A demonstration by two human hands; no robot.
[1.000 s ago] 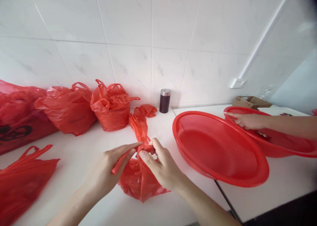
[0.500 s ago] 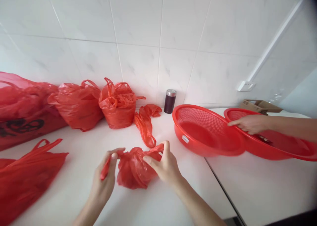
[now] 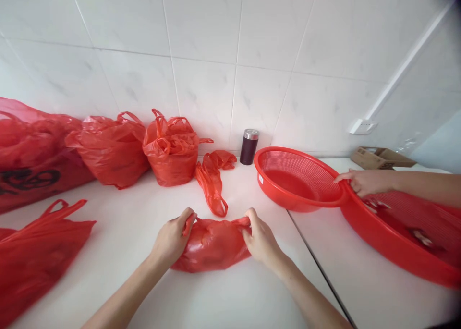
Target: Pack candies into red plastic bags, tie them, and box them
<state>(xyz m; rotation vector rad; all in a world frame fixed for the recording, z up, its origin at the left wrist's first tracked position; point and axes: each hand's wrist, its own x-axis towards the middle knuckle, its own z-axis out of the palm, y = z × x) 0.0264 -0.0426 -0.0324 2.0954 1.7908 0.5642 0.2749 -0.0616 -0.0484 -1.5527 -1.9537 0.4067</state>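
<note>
"What's changing?"

"The left hand (image 3: 172,240) and right hand (image 3: 262,240) are drawing apart, each pinching an end of the bag (image 3: 218,247), so its top is stretching wide."

"Where is it resting?"

"On the table (image 3: 209,300); a flask (image 3: 248,150) is standing beyond."

Both bare forearms rise from the bottom edge of the frame, angled inward. The bare left hand (image 3: 175,237), left of lower centre, closes in a firm grip, fingers curled, knuckles up. The bare right hand (image 3: 262,237), right of lower centre, mirrors it, thumb and bent index finger pinching, wrist nearly straight.
</note>
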